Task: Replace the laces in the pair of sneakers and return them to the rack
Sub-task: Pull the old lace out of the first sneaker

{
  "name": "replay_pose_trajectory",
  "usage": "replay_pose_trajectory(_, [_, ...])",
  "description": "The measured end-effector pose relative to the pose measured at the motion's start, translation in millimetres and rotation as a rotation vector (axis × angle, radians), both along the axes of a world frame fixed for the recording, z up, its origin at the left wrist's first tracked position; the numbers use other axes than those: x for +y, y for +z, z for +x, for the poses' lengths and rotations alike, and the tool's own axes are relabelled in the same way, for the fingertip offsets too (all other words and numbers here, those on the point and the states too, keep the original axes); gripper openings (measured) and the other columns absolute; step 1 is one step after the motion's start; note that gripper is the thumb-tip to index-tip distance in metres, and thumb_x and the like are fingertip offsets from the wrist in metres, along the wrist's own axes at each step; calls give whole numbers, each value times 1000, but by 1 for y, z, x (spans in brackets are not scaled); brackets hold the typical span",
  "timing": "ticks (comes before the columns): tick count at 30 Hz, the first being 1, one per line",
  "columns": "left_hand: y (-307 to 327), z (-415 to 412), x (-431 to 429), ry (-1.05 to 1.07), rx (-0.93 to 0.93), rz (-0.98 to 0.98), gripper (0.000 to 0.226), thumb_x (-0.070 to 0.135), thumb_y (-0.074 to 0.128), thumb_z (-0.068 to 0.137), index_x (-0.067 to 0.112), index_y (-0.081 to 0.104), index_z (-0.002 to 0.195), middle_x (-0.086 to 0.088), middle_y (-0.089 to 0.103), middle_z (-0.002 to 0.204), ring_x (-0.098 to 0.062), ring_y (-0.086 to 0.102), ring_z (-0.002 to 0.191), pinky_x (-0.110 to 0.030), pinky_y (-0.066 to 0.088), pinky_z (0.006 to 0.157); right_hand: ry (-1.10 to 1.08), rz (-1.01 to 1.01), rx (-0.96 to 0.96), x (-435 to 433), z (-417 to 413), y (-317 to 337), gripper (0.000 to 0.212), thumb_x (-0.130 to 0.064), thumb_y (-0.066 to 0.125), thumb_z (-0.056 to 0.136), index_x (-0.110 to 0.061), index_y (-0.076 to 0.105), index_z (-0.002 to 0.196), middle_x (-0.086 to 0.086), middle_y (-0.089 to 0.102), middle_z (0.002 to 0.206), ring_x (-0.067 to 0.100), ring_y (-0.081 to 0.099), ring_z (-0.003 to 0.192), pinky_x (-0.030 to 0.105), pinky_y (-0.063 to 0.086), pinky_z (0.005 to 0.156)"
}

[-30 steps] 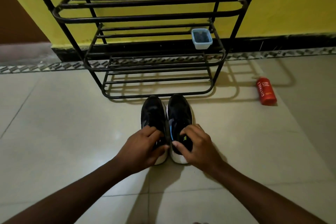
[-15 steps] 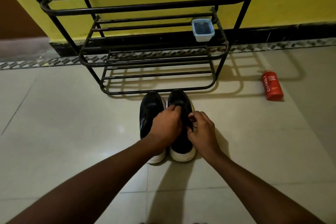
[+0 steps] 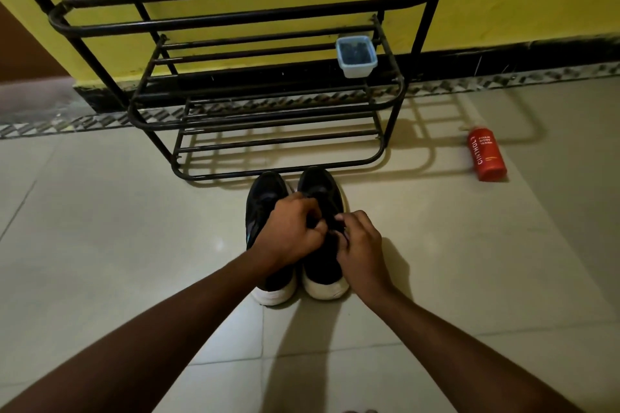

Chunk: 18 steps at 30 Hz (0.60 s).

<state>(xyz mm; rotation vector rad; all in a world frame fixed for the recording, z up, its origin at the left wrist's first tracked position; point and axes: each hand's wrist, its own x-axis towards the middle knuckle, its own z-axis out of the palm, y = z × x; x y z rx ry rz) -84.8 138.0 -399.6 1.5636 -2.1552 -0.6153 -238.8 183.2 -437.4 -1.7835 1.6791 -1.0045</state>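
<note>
1. Left hand (image 3: 288,231): fingers (image 3: 307,208) curled tight, tips drawn together with the thumb and pinching at the dark lacing area on top of the right sneaker (image 3: 320,186).
2. Right hand (image 3: 361,245): fingers (image 3: 350,220) bent, tips pressed into the same lacing area, just beside the left fingertips and nearly touching them. Thumb tucked under. The grip looks like a pinch.
3. A single lace cannot be told from the upper: black on black, dim light.
4. Right sneaker lies under both sets of fingertips, toe pointing away from them, white heel sole toward the person.
5. Left sneaker (image 3: 265,198) touches it on the left, same heading. The left wrist crosses over its rear half; the fingers do not touch it.
6. Both sneakers stand on the tiled floor (image 3: 100,245).
7. Rack (image 3: 235,22) stands just beyond the toes, black metal, its lowest rail close to the toe caps. The sneakers are off it.
8. Small clear tub (image 3: 356,55) sits at the right end of the middle shelf, above and beyond the fingers.
9. Red bottle (image 3: 487,156) lies on the floor well to the right of the fingers.
</note>
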Motion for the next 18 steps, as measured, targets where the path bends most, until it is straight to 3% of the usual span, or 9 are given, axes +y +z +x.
replay_pose_trajectory(2, [-2, -3, -4, 52, -13, -16, 17, 25, 67, 91, 10, 67, 83, -4, 62, 85, -18, 58, 76, -31, 47, 68, -8, 15, 8, -2, -1, 1, 26, 2, 61, 92, -1, 66, 117, 11, 59, 114, 21, 61, 98, 18, 44, 88])
replay_pose_trajectory(6, [-3, -9, -11, 56, -28, 20, 18, 12, 72, 89, 13, 60, 101, -2, 63, 92, -16, 61, 81, -17, 41, 66, -4, -12, 14, 0, 0, 2, 23, 4, 59, 94, 3, 67, 116, 12, 59, 109, 15, 57, 93, 9, 38, 86])
replay_pose_trajectory(9, [-2, -10, -12, 22, -126, 44, 19, 6, 70, 86, 10, 64, 103, -7, 64, 102, -21, 61, 91, -23, 44, 72, -9, -16, 7, 1, 1, 2, 26, 6, 57, 94, 3, 66, 119, 11, 58, 110, 8, 51, 92, 5, 36, 86])
replay_pose_trajectory(15, [4, -14, -10, 42, -182, 51, 10, 5, 62, 86, 9, 63, 95, -9, 64, 101, -27, 62, 91, -39, 54, 76, 19, 18, 37, -1, 0, 4, 29, 2, 56, 96, 2, 64, 123, 12, 57, 113, 22, 59, 99, 13, 39, 89])
replay_pose_trajectory(18, [3, -16, -15, 38, -194, 73, 9, 6, 60, 88, 8, 59, 97, -12, 63, 105, -31, 62, 94, -39, 51, 76, 36, 23, 63, -2, -1, 4, 29, 2, 56, 96, 3, 64, 124, 14, 58, 113, 24, 60, 101, 16, 41, 91])
